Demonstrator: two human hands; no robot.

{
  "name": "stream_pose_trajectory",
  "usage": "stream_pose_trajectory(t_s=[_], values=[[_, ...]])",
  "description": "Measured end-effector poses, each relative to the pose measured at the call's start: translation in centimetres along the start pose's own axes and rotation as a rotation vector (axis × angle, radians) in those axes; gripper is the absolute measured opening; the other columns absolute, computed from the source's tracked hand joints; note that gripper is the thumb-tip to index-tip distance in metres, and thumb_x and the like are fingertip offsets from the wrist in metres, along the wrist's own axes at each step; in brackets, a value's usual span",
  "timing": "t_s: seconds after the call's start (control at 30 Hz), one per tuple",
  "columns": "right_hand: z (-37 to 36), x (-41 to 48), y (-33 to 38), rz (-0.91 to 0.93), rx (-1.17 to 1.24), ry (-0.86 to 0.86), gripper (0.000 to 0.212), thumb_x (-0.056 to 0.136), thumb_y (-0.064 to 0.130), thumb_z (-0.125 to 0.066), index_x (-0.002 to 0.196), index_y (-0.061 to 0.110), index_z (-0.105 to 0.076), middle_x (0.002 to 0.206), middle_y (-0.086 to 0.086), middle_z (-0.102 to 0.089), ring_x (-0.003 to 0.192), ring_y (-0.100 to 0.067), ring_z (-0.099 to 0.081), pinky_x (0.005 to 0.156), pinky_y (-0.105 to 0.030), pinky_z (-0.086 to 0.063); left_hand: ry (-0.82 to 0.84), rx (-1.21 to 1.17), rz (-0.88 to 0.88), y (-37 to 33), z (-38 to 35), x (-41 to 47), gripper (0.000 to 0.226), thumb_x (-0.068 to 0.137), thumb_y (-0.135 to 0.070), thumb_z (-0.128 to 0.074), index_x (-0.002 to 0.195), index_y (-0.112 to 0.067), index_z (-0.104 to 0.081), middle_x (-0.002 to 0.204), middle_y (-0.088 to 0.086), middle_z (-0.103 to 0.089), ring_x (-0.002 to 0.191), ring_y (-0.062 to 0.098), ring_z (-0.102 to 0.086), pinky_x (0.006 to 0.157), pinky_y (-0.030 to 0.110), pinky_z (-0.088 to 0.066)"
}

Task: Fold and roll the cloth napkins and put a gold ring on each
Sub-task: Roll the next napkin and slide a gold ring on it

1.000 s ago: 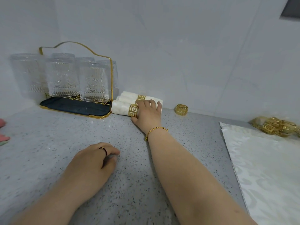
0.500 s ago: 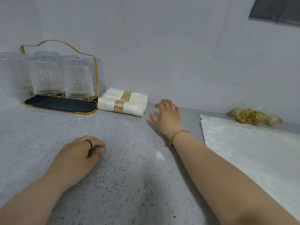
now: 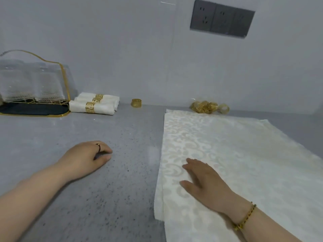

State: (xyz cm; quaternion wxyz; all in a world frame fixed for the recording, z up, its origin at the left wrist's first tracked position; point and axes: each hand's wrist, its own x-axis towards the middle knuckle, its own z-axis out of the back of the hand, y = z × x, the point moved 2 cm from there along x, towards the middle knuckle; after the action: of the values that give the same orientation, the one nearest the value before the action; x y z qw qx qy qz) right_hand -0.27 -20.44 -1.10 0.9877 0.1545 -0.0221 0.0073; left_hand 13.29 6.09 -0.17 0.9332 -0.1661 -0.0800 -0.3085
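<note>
Napkin [image 3: 244, 151] lies spread flat on the counter [image 3: 108, 198], w/ your right hand [image 3: 204, 184] palm-down on its near left part, fingers straight, gripping nothing. Left hand [image 3: 85, 159] sits idle on bare counter, loosely curled, empty. Rolled napkins [image 3: 97, 106] w/ rings sit done at the back, beside the glass rack [image 3: 35, 84]. So: fold step, not yet begun, I'd say. Next you'd need to pinch an edge & fold it over. Lone gold ring [image 3: 136, 103] & ring pile [image 3: 204, 107] wait by the wall.

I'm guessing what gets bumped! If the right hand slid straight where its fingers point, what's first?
The right hand lies on the flat napkin, pointing forward-left. Past bare counter, it would probably meet the lone gold ring, though depth is unclear.
</note>
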Motion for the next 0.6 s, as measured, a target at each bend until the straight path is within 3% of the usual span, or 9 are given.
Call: stream_pose_trajectory(t_s=[0.07,0.13,0.23,0.3,0.4,0.5,0.6], values=[[-0.1,-0.6,-0.1,-0.018,0.002,-0.025,0.056,0.091,0.05,-0.039,0.14,0.025,-0.028,0.154,0.009,-0.015,0.142,-0.008,-0.009,0.114,-0.022,-0.002,0.086,-0.069,-0.091,-4.0,-0.2,-0.8,0.081,0.057,-0.086,-0.033,0.112,-0.034,-0.06,0.113,-0.031,-0.05,0.105,-0.007,-0.048,0.084,0.002,-0.033],[-0.1,-0.2,-0.1,-0.019,0.013,-0.038,0.053,0.093,0.043,-0.041,0.14,0.023,-0.029,0.153,0.006,-0.017,0.142,-0.01,-0.012,0.115,-0.024,-0.005,0.22,-0.158,-0.158,-8.2,-0.4,-2.3,0.099,0.034,-0.095,-0.029,0.114,-0.042,-0.055,0.104,-0.046,-0.034,0.101,-0.021,-0.037,0.085,-0.007,-0.026],[-0.1,-0.2,0.0,-0.003,0.014,-0.068,0.052,0.093,0.04,-0.045,0.138,0.019,-0.034,0.151,0.002,-0.025,0.14,-0.013,-0.019,0.114,-0.024,-0.011,0.316,-0.27,-0.31,-13.9,-1.3,-4.8,0.073,0.055,-0.069,-0.064,0.12,-0.039,-0.054,0.099,-0.05,-0.028,0.096,-0.033,-0.031,0.089,-0.009,-0.018],[0.1,-0.4,0.1,0.02,0.024,-0.098,0.048,0.092,0.037,-0.047,0.135,0.015,-0.039,0.146,-0.001,-0.035,0.135,-0.015,-0.028,0.109,-0.022,-0.016,0.347,-0.326,-0.334,-15.8,-1.9,-5.6,0.062,0.065,-0.05,-0.075,0.121,-0.038,-0.054,0.1,-0.05,-0.028,0.106,-0.027,-0.033,0.096,-0.005,-0.021],[0.4,-0.7,0.2,0.024,0.088,-0.118,0.044,0.092,0.033,-0.05,0.131,0.012,-0.044,0.141,-0.001,-0.041,0.131,-0.015,-0.034,0.104,-0.02,-0.02,0.404,-0.373,-0.319,-16.3,-2.8,-6.2,0.051,0.066,-0.043,-0.077,0.113,-0.039,-0.059,0.104,-0.05,-0.03,0.107,-0.029,-0.031,0.097,-0.004,-0.02],[0.3,-0.9,0.1,0.03,0.118,-0.124,0.042,0.091,0.03,-0.052,0.128,0.011,-0.047,0.139,-0.002,-0.044,0.129,-0.015,-0.036,0.102,-0.019,-0.022,0.399,-0.429,-0.33,-16.4,-3.4,-6.7,0.022,0.069,-0.038,-0.076,0.084,-0.046,-0.062,0.104,-0.048,-0.039,0.109,-0.03,-0.031,0.091,-0.008,-0.02],[0.3,-1.0,-0.2,0.025,0.124,-0.138,0.041,0.091,0.03,-0.052,0.127,0.011,-0.048,0.139,-0.001,-0.044,0.13,-0.015,-0.036,0.101,-0.018,-0.022,0.354,-0.498,-0.302,-16.4,-3.8,-7.4,0.02,0.073,-0.033,-0.075,0.065,-0.047,-0.063,0.09,-0.051,-0.049,0.109,-0.028,-0.037,0.091,-0.006,-0.025]])
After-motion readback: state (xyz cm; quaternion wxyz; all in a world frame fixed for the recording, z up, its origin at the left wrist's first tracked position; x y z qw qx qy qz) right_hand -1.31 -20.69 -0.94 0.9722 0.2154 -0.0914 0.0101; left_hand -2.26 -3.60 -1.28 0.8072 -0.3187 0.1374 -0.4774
